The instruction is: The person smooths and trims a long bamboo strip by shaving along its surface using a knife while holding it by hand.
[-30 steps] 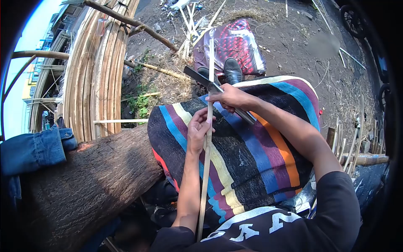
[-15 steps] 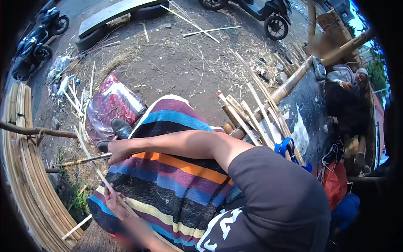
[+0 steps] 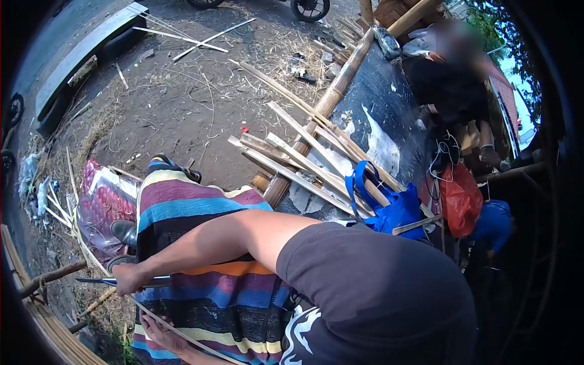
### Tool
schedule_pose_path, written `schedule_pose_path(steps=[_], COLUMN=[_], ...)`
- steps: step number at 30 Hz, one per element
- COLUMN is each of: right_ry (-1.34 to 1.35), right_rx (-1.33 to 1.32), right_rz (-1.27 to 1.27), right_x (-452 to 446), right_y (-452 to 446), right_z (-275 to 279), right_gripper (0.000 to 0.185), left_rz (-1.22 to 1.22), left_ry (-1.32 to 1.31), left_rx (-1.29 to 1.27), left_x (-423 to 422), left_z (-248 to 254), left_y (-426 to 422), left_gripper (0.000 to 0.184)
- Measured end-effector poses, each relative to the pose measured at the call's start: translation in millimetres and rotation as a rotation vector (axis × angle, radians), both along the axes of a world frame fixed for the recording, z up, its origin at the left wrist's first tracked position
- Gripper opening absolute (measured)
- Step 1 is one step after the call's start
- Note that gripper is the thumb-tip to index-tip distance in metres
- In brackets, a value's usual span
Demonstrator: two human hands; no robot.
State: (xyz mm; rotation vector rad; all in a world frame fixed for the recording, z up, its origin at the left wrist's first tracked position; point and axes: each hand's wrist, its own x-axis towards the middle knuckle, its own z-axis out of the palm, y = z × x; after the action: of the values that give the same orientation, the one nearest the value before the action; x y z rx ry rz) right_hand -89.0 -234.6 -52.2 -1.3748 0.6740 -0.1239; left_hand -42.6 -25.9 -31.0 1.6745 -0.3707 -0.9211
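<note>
At the lower left, my right hand (image 3: 129, 278) is closed around a long metal blade (image 3: 159, 281), whose dark end sticks out to the left. A thin wooden strip (image 3: 185, 336) runs from under that hand down across my lap. Lower down, my left hand (image 3: 159, 334) lies against the strip, its fingers partly bent around it. A striped cloth (image 3: 194, 210) covers my legs beneath both hands.
Cut wooden sticks (image 3: 310, 143) and a blue bag (image 3: 389, 204) lie on a dark platform edged with bamboo (image 3: 331, 97). Beyond a red plastic bag (image 3: 459, 198) sits another person (image 3: 447, 88). A bench (image 3: 85, 52) stands upper left.
The view has swung right, bringing the sticks, bags and other person into sight. The blade and strip remain at my hands, which now appear lower left.
</note>
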Motion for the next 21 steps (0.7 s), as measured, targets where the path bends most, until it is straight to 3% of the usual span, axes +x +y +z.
schedule_pose_path(steps=[5, 9, 10, 11, 13, 14, 16, 21], right_ry=[-0.044, -0.089, -0.077, -0.075, -0.014, -0.015, -0.044, 0.012], right_rx=[0.018, -0.031, -0.18, -0.18, -0.172, -0.172, -0.327, -0.29], right_rz=[-0.139, -0.144, -0.131, -0.132, 0.072, 0.072, 0.169, 0.329], right_x=[-10.7, 1.5, -7.8, -16.0, -29.2, -31.9, -35.4, -38.9], right_y=[-5.5, -5.4, -5.0, -6.4, -7.6, -4.5, 0.9, 9.9], right_z=[14.5, -0.2, 11.3, 21.3, 36.1, 37.7, 41.3, 44.7], right_gripper=[0.028, 0.029, 0.038, 0.038, 0.06, 0.06, 0.087, 0.1], left_rz=[-0.149, -0.294, -0.239, -0.183, -0.097, -0.002, 0.099, 0.072], left_ry=[0.047, 0.1, 0.12, 0.14, 0.228, 0.272, 0.358, 0.368], left_rx=[0.066, -0.096, -0.13, -0.165, -0.233, -0.259, -0.311, -0.402], left_x=[-2.2, -3.5, -1.3, -2.0, -2.3, 1.0, 11.8, 44.4], left_z=[7.6, 1.9, -2.0, -2.3, -0.7, 1.4, 2.4, -19.6], left_y=[5.5, 8.4, 9.0, 7.9, 6.2, 5.8, 7.2, 26.0], left_gripper=[0.045, 0.036, 0.034, 0.032, 0.031, 0.031, 0.033, 0.034])
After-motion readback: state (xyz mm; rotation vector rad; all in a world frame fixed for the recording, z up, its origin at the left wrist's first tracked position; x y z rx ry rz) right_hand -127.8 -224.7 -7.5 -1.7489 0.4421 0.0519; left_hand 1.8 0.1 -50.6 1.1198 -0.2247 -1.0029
